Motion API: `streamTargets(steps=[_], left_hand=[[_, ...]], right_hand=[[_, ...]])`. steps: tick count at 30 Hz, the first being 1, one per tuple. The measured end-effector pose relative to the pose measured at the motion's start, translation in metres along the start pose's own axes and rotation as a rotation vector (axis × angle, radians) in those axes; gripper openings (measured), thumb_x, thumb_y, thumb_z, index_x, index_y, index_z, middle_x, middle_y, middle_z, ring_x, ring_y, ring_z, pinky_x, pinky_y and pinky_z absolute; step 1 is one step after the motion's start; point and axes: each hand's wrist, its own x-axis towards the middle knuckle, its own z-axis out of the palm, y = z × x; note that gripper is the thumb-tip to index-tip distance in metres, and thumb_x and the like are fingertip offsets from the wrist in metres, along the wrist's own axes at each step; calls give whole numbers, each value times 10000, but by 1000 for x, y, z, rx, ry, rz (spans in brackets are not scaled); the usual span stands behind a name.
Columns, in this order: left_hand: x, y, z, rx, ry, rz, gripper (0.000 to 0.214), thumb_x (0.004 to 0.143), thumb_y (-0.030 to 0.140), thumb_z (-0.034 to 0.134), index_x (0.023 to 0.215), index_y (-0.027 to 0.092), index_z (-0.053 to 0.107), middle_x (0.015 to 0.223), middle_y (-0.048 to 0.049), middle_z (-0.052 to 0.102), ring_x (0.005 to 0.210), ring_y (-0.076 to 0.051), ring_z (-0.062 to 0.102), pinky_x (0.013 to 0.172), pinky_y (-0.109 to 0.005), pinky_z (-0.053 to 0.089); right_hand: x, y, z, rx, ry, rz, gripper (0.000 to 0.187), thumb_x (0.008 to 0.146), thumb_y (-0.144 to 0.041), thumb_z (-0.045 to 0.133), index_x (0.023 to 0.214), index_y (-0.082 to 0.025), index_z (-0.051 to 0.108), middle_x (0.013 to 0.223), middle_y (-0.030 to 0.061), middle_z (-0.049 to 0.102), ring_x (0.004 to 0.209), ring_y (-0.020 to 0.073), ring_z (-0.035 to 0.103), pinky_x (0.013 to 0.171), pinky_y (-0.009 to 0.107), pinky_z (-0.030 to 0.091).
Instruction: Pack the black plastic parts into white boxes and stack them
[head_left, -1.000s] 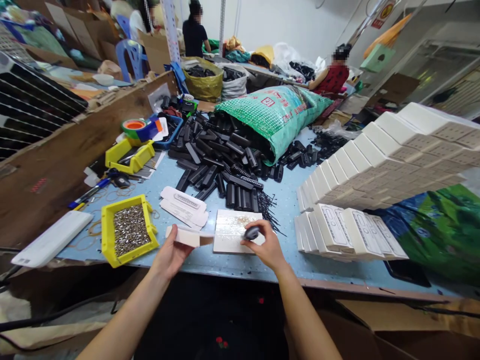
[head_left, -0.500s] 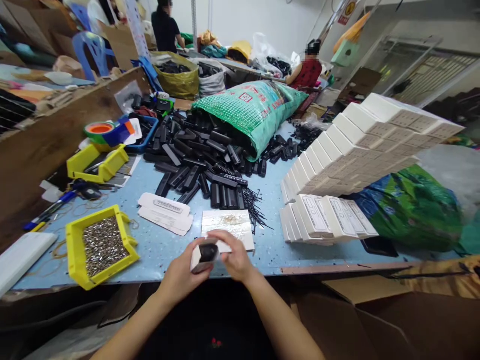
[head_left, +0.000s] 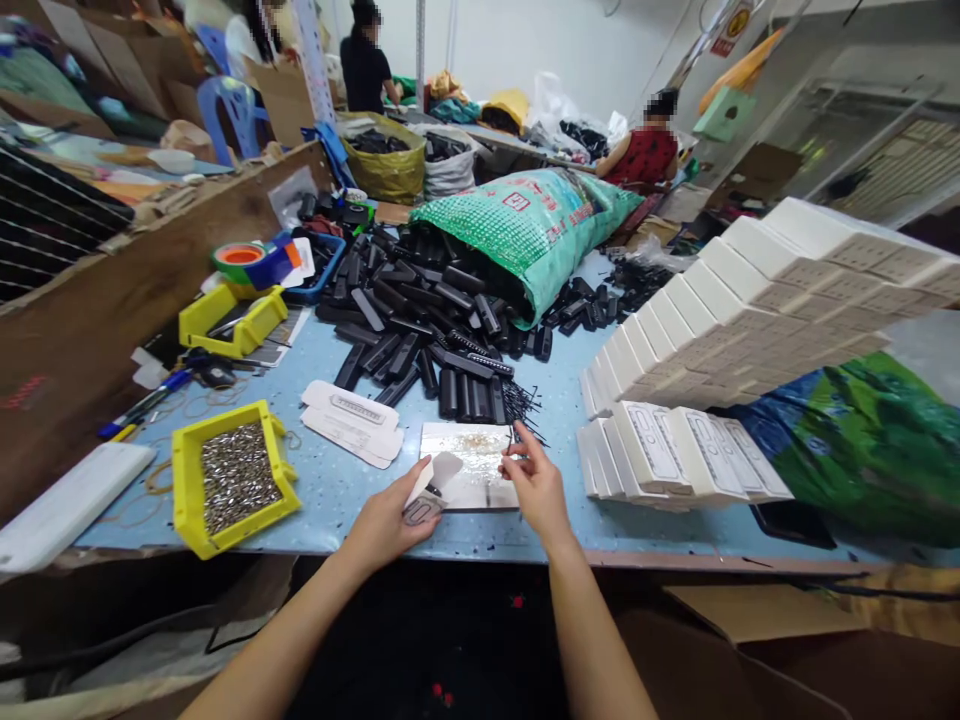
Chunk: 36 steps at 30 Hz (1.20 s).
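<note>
My left hand (head_left: 381, 527) is closed around a small white cardboard box (head_left: 424, 507) with printed outlines. Its end flap stands up, and something dark shows inside the opening. Over the right side of a white board (head_left: 465, 468), my right hand (head_left: 541, 492) pinches a thin black pin (head_left: 511, 440). Just beyond those fingers lies a loose pile of similar thin black pins (head_left: 523, 400). Black plastic cases (head_left: 472, 397) stand in a row behind the board. A flattened white box (head_left: 352, 425) rests to the left.
A yellow bin (head_left: 186, 510) of small metal parts stands at left. A green woven sack (head_left: 540, 225) spills black cases across the back. Stacked white boxes (head_left: 660, 345) rise at right. Two people (head_left: 366, 65) sit or stand farther off.
My right hand has left the box and moved right to the black pins, now pinching one. The box has tilted in my left hand, its flap up. The whole view has shifted.
</note>
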Motion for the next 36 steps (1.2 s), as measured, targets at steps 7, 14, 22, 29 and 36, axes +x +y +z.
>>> streamTargets(steps=[7,14,22,29,36], left_hand=[[19,-1,-4,41,71,-109,787,759,352,621,1450,219,268,1421,-105,482,1227,-294,533,971,-381,464],[28,7,-36,72,212,29,778,737,341,639,1421,229,287,1395,-94,490,1245,-279,506,1002,-381,441],[100,27,-20,124,131,76,686,709,271,623,1349,171,396,1394,-141,463,1162,-293,569,892,-379,512],[27,3,-24,89,62,66,845,747,319,613,1473,234,188,1384,-102,512,1166,-277,580,938,-370,488],[2,-19,-3,-55,131,40,499,762,347,607,1217,218,447,1156,-97,626,978,-243,653,842,-367,514]], right_hand=[[-2,-32,55,278,-47,-53,382,854,-274,568,1234,-236,579,950,44,632,689,135,649,649,265,558],[13,-7,25,-112,-115,-161,371,823,-168,500,1145,-257,660,967,51,668,824,180,619,808,335,514],[55,-4,74,739,117,344,436,651,-293,690,1059,-219,557,779,-34,592,610,120,631,568,243,531],[11,-45,52,384,49,-80,289,774,-339,688,1043,-250,631,819,4,631,715,151,615,710,324,531],[-13,-40,87,314,-193,-134,307,867,-410,580,1119,-263,678,968,53,641,871,185,596,811,347,508]])
